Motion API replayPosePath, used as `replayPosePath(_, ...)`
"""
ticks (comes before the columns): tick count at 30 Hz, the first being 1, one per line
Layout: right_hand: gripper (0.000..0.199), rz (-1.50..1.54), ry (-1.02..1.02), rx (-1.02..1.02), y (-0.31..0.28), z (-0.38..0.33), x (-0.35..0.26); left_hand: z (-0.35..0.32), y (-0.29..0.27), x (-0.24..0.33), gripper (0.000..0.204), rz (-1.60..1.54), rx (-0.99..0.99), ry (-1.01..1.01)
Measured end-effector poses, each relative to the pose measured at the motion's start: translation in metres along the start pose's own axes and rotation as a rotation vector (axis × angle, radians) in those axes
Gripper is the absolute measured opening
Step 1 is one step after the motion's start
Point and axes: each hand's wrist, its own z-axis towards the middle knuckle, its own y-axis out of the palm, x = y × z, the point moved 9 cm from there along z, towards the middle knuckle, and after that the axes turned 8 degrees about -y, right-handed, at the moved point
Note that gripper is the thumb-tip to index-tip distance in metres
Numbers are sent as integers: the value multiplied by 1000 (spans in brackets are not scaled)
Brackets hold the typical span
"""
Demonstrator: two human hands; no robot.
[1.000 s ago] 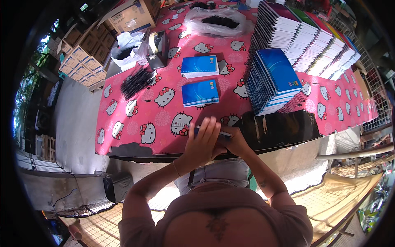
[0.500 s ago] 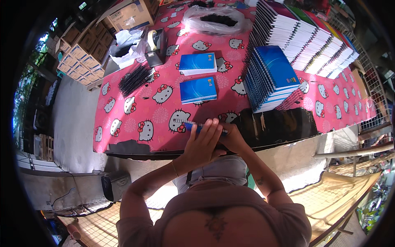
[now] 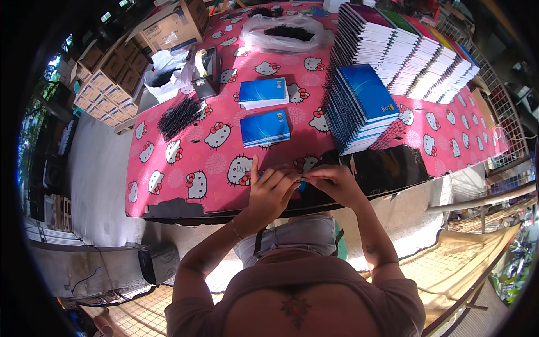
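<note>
At the near table edge, my left hand (image 3: 270, 190) and my right hand (image 3: 332, 182) meet over a small blue notebook (image 3: 302, 186), mostly hidden beneath them. My left index finger points up while its other fingers curl against the notebook's bound edge. My right thumb and fingers pinch at that same edge, where a coil seems to run, though its detail is too small to make out. Beyond the hands lie two low stacks of blue notebooks, a nearer one (image 3: 265, 128) and a farther one (image 3: 263, 91).
A tall stack of blue spiral notebooks (image 3: 368, 92) stands at the right, before several multicoloured stacks (image 3: 412, 53). Black coils (image 3: 178, 117) lie at left, near a tape dispenser (image 3: 205, 73). A plastic bag (image 3: 255, 35) holds more coils. Cartons (image 3: 109, 84) stand far left.
My left hand has gone from lying flat over the notebook to curled fingers at its edge. My right hand has moved slightly right and now pinches there. The view has shifted a little.
</note>
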Motion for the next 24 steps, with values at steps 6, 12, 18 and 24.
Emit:
replayPosePath(6, 14, 53, 10, -73, 2, 5, 10, 4, -1, 5, 28, -46, -16, 28)
replayPosePath(12, 18, -102, -143, 114, 7, 11, -11, 6, -4, 11, 30, 65, -177, 26)
replayPosePath(18, 42, -305, -261, 599, -35, -8, -107, 58, -53, 34, 40, -239, -137, -102)
replayPosePath(24, 53, 264, -224, 543, -96, 9, -132, 177, -86, 112, 26, -98, 209, 387)
